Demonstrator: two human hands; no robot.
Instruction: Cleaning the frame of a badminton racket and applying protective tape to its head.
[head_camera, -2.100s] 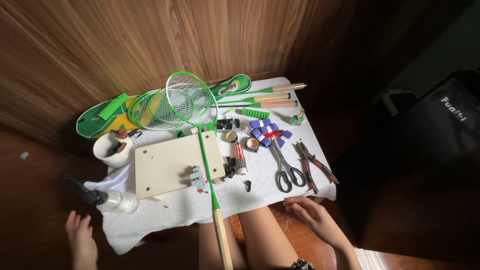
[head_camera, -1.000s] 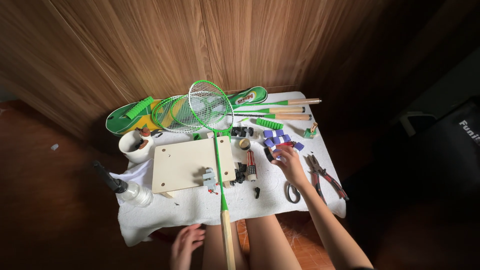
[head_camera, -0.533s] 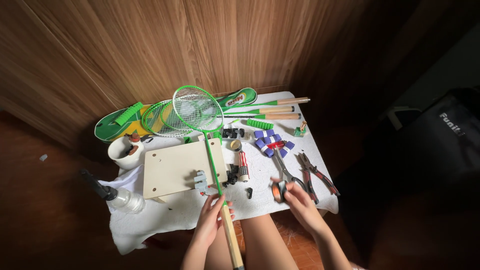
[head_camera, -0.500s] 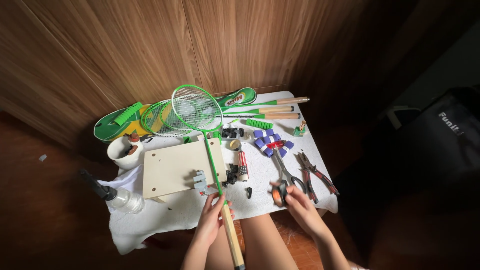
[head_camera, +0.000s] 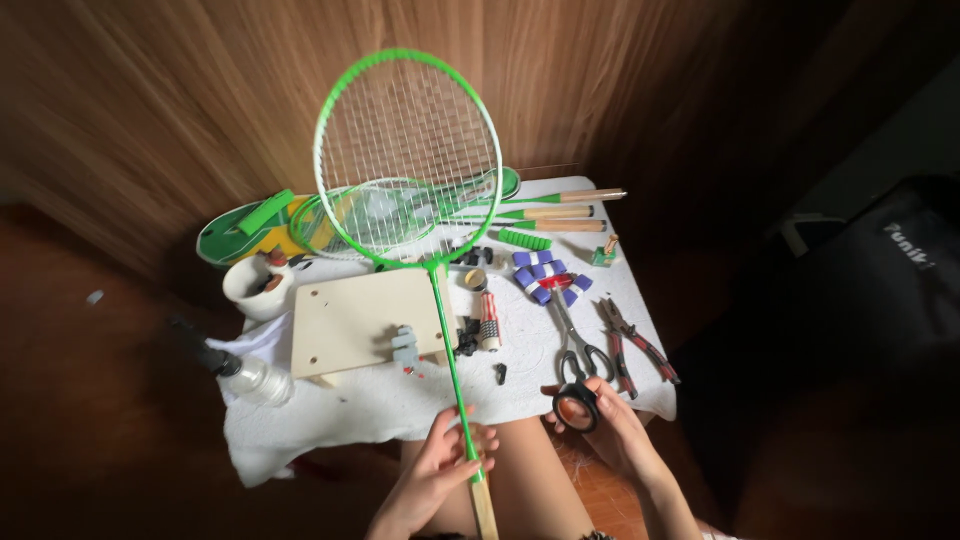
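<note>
A big wall (head_camera: 600, 90) of brown wood boards stands at the back. The floor (head_camera: 90, 420) is dark reddish brown, and a small table with a white cloth (head_camera: 330, 420) sits on it. The right side is dark and shadowy, with a black bag (head_camera: 860, 290) there.

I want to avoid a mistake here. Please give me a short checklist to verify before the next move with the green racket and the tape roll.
1. Left hand grips the green badminton racket on its thin shaft just above the wooden handle: ok.
2. Racket head raised above the white cloth-covered table: ok.
3. Right hand holds the small black tape roll: ok.
4. Loose tape end found: cannot tell.
5. Scissors and red-handled pliers close to the right hand: ok.
</note>
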